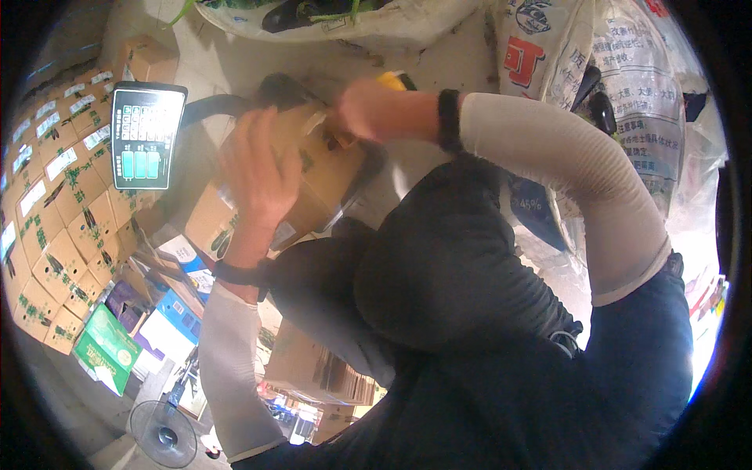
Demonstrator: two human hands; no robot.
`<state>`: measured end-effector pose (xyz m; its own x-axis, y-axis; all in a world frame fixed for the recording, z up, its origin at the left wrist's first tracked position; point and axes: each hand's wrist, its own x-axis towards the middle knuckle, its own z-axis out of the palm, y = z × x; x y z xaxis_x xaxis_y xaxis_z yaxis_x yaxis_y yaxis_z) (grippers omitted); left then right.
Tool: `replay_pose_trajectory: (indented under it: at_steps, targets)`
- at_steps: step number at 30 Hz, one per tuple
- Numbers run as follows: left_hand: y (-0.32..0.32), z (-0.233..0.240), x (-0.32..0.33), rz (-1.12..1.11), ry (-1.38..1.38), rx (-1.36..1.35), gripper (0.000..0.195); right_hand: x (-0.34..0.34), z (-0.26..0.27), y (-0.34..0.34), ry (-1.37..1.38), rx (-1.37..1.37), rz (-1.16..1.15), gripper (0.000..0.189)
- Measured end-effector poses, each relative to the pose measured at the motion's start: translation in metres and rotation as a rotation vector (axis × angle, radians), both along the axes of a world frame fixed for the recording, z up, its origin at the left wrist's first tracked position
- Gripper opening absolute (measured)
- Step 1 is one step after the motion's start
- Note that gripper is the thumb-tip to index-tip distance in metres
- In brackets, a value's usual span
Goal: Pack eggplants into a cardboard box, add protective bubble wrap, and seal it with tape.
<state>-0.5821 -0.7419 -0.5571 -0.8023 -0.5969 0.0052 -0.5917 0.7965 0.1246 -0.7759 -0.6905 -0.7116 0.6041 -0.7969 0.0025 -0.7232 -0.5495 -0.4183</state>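
A closed cardboard box (329,170) stands before my knees, with a strip of clear tape showing near its upper edge. My left hand (261,167) lies along the box's left side, fingers stretched out and gripping nothing that I can see. Over the box's far right corner, my right hand (367,111) is blurred by motion. Its fingers are curled around a yellow and black hand tool (396,81), mostly hidden by the hand. The tool's exact kind is unclear. A second printed carton (205,214) sits lower, left of the box, partly behind my left hand.
A scale's display head (144,135) stands at left on a dark curved post (214,108). Stacked printed cartons (70,217) line the left side. Woven sacks (631,100) with eggplants stand at right; another sack (411,26) lies ahead. A fan (164,435) is at lower left.
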Motion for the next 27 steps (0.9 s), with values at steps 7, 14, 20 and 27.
replay_pose_trajectory:
  at_steps: [7,14,20,27]
  targets:
    - [-0.001,0.004,0.004,0.018,0.007,0.011,0.058,0.047,0.03,-0.019,0.463,0.204,0.162,0.02]
    - [-0.012,0.019,-0.016,-0.02,-0.139,0.067,0.057,-0.08,0.028,0.025,0.225,0.115,-0.271,0.024]
    - [-0.028,0.033,-0.087,-0.197,-0.839,0.249,0.04,-0.107,0.033,0.076,0.161,0.339,-0.469,0.043]
    - [-0.044,-0.004,-0.089,-0.132,-0.981,0.296,0.02,-0.113,0.03,0.104,-0.103,0.424,-0.675,0.034]
